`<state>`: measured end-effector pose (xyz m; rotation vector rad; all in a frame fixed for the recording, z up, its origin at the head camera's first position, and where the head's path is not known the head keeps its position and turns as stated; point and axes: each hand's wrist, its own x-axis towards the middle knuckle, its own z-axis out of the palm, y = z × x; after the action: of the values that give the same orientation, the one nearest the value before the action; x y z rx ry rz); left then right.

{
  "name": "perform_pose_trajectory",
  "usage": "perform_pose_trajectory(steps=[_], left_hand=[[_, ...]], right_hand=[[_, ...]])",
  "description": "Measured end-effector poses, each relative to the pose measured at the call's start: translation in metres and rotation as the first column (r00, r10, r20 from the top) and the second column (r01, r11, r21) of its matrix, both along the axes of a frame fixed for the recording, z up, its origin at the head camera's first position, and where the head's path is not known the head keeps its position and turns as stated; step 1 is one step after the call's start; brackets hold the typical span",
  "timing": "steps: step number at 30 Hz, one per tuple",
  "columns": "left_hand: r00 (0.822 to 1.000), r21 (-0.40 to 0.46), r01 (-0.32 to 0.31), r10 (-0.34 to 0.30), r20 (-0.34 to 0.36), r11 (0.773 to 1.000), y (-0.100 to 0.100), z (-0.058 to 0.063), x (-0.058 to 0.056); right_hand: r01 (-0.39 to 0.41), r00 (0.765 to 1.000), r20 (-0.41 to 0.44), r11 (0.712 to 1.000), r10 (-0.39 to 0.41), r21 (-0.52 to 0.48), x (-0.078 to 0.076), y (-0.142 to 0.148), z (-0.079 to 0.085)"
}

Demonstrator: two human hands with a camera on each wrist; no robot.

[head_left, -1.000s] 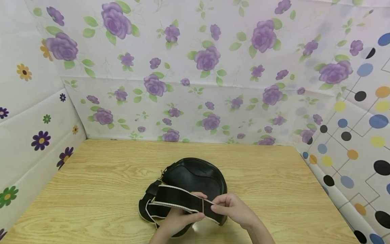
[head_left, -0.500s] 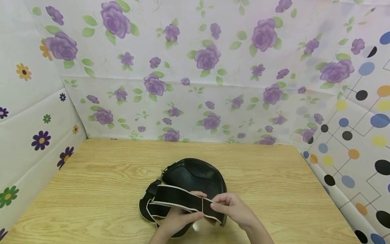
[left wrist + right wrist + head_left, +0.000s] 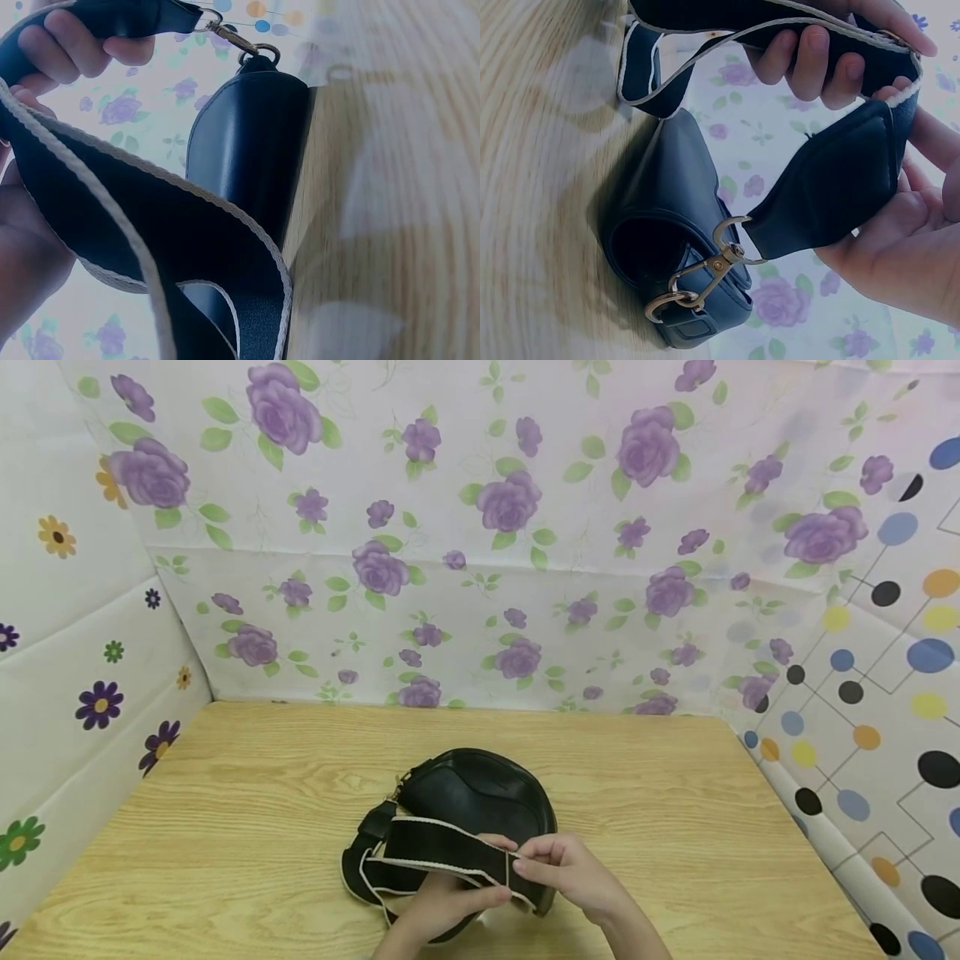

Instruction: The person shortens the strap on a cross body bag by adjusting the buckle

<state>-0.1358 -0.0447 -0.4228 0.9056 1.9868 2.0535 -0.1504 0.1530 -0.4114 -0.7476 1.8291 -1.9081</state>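
Observation:
A black handbag (image 3: 480, 793) with a curved top lies on the wooden table, its wide black strap (image 3: 442, 843) edged in white looping in front of it. My left hand (image 3: 450, 902) grips the strap from below, thumb on the front beside a thin metal slider (image 3: 507, 870). Just right of that slider, my right hand (image 3: 566, 872) pinches the strap between thumb and fingers. In the right wrist view, a gold clasp (image 3: 718, 264) joins the strap's padded leather end (image 3: 840, 180) to the bag's ring. Another clasp (image 3: 232, 36) shows in the left wrist view.
The wood-grain table (image 3: 675, 793) spreads around the bag. Behind it hangs a white cloth with purple roses (image 3: 510, 502). Patterned cloths also stand at the left (image 3: 97, 706) and right (image 3: 862, 735) sides.
The slider and the strap part between my hands have shifted slightly to the right, and my left thumb with them. Both hands keep their hold; the bag stays nearly in place.

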Motion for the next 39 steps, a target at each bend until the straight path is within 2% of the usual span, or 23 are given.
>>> perform_pose_trajectory(steps=[4, 9, 18, 28, 35, 39], left_hand=[[1.0, -0.005, -0.011, 0.011, 0.02, 1.0, -0.001, -0.009, -0.004], [0.998, -0.006, -0.036, 0.036, 0.057, 0.999, -0.002, -0.01, -0.005], [0.999, 0.02, -0.027, 0.027, 0.038, 0.999, -0.003, -0.01, -0.005], [1.0, 0.075, -0.006, 0.007, -0.008, 0.997, -0.002, -0.014, -0.006], [1.0, 0.049, -0.008, 0.007, 0.022, 0.999, 0.001, -0.016, -0.005], [0.999, 0.04, 0.019, -0.02, 0.029, 0.999, 0.003, -0.014, -0.005]], right_hand=[[0.016, 0.999, 0.028, 1.0, -0.017, 0.016, -0.001, 0.001, 0.0], [0.045, 0.998, 0.052, 0.998, -0.047, 0.047, -0.002, 0.005, -0.001], [-0.01, 1.0, 0.008, 1.0, 0.01, 0.024, -0.004, 0.007, -0.004], [0.036, 0.999, 0.013, 0.999, -0.036, 0.002, -0.002, 0.005, -0.003], [0.039, 0.999, 0.002, 0.999, -0.039, -0.036, -0.001, 0.001, -0.003], [0.025, 1.0, 0.001, 0.998, -0.025, -0.054, -0.001, -0.001, -0.003]])
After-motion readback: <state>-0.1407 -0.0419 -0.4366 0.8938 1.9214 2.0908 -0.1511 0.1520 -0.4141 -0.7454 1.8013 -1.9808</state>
